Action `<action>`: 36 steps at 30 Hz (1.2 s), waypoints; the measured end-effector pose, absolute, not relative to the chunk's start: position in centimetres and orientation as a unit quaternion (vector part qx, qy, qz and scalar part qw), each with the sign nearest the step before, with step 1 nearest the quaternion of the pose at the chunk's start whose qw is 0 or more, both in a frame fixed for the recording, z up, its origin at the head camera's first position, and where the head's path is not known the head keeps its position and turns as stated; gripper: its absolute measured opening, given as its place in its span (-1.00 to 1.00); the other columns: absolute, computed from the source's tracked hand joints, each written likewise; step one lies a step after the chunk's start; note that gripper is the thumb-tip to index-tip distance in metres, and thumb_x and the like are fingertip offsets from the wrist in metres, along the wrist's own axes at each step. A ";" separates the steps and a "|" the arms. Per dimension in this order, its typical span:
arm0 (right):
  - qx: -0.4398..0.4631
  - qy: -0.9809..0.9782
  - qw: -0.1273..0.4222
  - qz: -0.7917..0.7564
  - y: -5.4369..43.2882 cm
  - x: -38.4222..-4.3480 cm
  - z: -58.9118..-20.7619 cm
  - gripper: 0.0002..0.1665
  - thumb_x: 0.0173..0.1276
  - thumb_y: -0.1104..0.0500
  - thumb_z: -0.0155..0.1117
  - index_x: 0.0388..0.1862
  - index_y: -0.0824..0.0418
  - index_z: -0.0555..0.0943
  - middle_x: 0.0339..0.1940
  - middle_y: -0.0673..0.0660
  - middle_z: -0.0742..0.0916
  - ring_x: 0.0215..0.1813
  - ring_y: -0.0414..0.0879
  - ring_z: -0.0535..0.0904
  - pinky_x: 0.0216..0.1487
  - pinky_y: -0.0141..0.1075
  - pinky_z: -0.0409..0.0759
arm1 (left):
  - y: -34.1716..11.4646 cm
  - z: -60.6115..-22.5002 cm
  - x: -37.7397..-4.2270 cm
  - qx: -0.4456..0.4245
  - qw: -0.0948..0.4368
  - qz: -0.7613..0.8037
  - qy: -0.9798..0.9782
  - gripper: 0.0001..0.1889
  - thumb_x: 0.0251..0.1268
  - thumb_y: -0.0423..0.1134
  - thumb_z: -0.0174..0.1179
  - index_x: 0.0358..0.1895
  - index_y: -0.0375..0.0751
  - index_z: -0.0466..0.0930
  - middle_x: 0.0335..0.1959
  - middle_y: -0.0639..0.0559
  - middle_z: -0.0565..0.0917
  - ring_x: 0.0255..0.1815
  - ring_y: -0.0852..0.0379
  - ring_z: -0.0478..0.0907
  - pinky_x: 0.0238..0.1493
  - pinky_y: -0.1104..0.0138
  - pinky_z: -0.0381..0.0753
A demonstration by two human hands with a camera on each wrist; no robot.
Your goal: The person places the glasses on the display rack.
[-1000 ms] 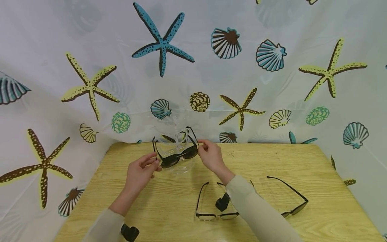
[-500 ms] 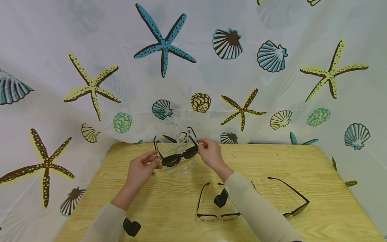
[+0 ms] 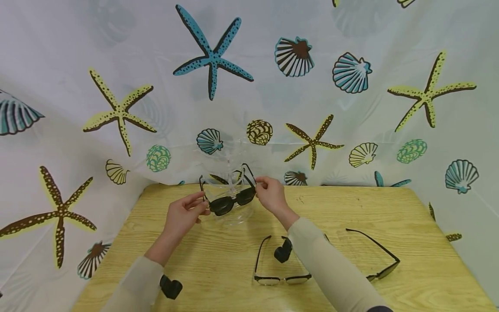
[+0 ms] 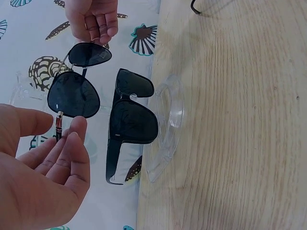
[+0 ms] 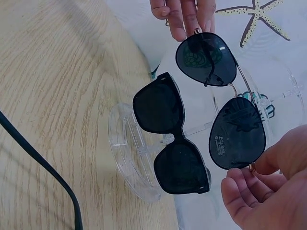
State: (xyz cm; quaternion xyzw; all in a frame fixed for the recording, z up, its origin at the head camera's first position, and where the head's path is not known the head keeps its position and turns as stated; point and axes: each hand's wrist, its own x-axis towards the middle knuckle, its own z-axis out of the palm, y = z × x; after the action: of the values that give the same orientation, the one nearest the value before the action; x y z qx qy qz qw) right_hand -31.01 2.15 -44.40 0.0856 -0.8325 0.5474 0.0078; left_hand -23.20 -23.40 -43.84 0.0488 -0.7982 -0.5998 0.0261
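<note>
Pinches one end of the aviator sunglasses [image 5: 235, 128] near the hinge with the left hand [image 3: 183, 216], thumb on one side and bent fingers on the other. Grips the opposite hinge likewise with the right hand [image 3: 271, 196], thumb against curled fingers, so spans the thin-framed pair from end to end. Holds this pair at the clear plastic stand [image 4: 177, 110], higher than the black thick-framed sunglasses [image 5: 178, 163] set on it. Cannot tell from these views whether touching the stand or just off it.

As for the stand, carries the thick-framed pair low down, bridge at a clear nosepiece, lenses facing outward, just above a ring-shaped base. Continues upward in further clear arms, faint against the white sheet [image 3: 249, 99] printed with starfish and shells.

Has on the wooden tabletop [image 3: 218, 268], nearer the body, clear-lensed eyeglasses [image 3: 269, 281] with a black upper rim, temples reaching away, partly covered by the right sleeve [image 3: 323, 264]. Has farther right another pair of dark-lensed glasses [image 3: 390, 270], one black temple stretched toward the back, part of the front hidden by the same sleeve. Wears a small black device [image 3: 171, 287] at each wrist.
</note>
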 end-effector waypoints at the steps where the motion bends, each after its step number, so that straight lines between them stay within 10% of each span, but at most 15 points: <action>1: 0.085 -0.833 0.006 0.547 2.1 -31.1 -44.4 -0.55 0.63 0.23 0.02 0.36 0.32 0.63 0.00 0.35 0.80 -0.07 0.19 0.80 -0.46 -0.38 0.41 | -23.4 -43.8 -23.2 0.051 0.024 -0.601 -0.797 -0.49 0.56 -0.19 0.28 0.48 -0.21 0.53 0.18 -0.24 0.76 -0.32 0.43 0.76 -0.34 0.42 0.68; 28: 0.039 -0.829 0.007 0.558 1.2 -33.2 -44.4 -0.60 0.63 0.23 0.06 0.26 0.33 0.68 0.03 0.33 0.79 0.00 0.24 0.80 -0.13 -0.19 0.74 | -23.5 -43.8 -25.3 0.079 0.001 -0.628 -0.774 -0.44 0.52 -0.17 0.32 0.50 -0.20 0.51 -0.04 0.14 0.83 -0.29 0.40 0.77 -0.34 0.43 0.66; 36: 0.050 -0.836 0.002 0.546 1.2 -33.4 -44.6 -0.59 0.66 0.20 0.04 0.30 0.31 0.66 0.05 0.31 0.78 0.01 0.18 0.78 -0.07 -0.12 0.72 | -23.2 -43.9 -25.6 0.085 0.005 -0.625 -0.776 -0.45 0.53 -0.23 0.29 0.51 -0.21 0.49 0.19 -0.16 0.77 -0.31 0.41 0.76 -0.33 0.44 0.65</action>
State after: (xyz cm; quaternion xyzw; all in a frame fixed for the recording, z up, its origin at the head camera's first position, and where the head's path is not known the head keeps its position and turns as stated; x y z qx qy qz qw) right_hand -33.37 1.21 -44.56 0.0505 -0.8363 0.5460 0.0025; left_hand -25.64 -23.24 -43.88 0.0849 -0.7760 -0.6250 0.0052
